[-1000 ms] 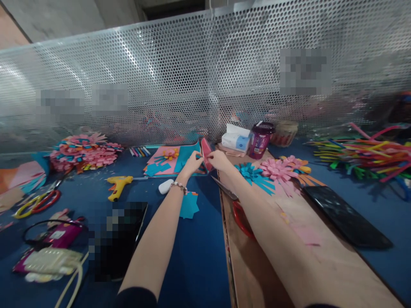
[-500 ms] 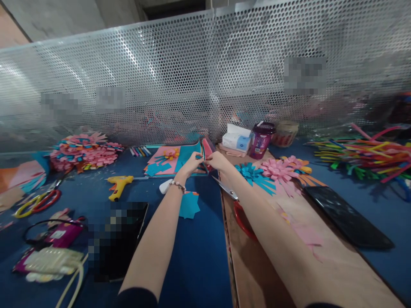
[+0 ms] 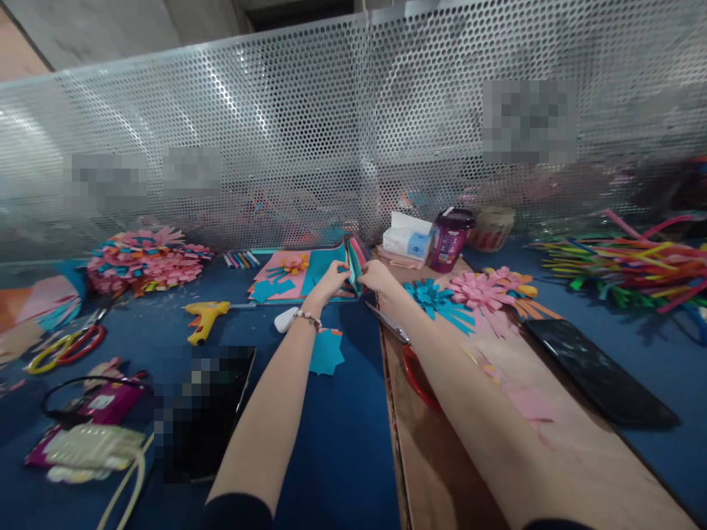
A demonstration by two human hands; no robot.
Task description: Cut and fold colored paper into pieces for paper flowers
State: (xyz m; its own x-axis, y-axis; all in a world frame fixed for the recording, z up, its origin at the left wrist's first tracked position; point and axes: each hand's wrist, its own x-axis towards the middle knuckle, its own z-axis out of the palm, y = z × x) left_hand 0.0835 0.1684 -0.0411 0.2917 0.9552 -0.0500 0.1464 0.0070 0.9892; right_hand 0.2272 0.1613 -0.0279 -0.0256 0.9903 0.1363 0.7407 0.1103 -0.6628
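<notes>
Both hands meet at the far middle of the table, around a slim upright bunch of coloured paper sheets (image 3: 356, 259) with pink and pale teal faces. My left hand (image 3: 332, 281) pinches its left side, a beaded bracelet at the wrist. On the other side, my right hand (image 3: 376, 277) has its fingers closed on the sheets' edge. Just left of them lie pink and teal papers (image 3: 322, 263) with an orange paper flower (image 3: 295, 263) on top. Scissors with red handles (image 3: 418, 377) rest partly under my right forearm. Small teal paper pieces (image 3: 327, 353) lie near my left wrist.
A yellow glue gun (image 3: 205, 318), black tablet (image 3: 213, 419) and red-and-yellow scissors (image 3: 69, 347) lie left. Rightward are teal and pink paper flowers (image 3: 478, 291), a tissue pack (image 3: 407, 241), a purple cup (image 3: 451, 241) and a black phone (image 3: 599, 372). A perforated metal panel (image 3: 309, 140) stands behind.
The sheets have been spread apart: mostly pink showed earlier, and now a pale teal face shows between my hands. My hands have barely shifted.
</notes>
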